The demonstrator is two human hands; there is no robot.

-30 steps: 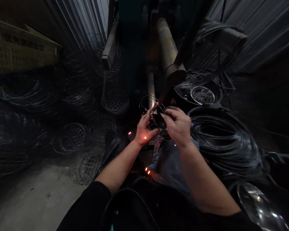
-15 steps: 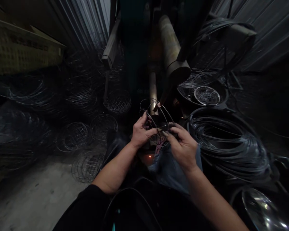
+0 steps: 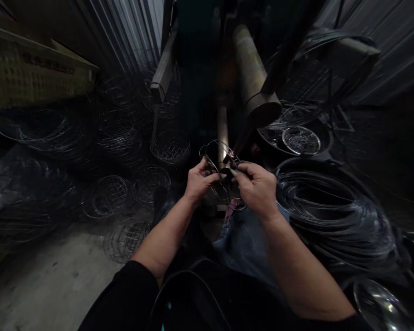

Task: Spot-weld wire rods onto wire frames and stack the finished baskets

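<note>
we had both hands, left hand and right hand, pinching the wire frame by its rim at the welder's electrode tip, looked light, springy, easy to bend

Colours only, as seen in dim light. The wire frame held in the hands is dark grey with thin bright glints. The wire coil is black with silver-grey highlights along its strands. The wire baskets show a pale grey criss-cross grid pattern. The cylinder is dull tan-brown. The cardboard box is yellowish. The wall carries grey vertical ribbing. The sleeve is black; the jeans are faded blue. The floor is mottled grey.
</note>
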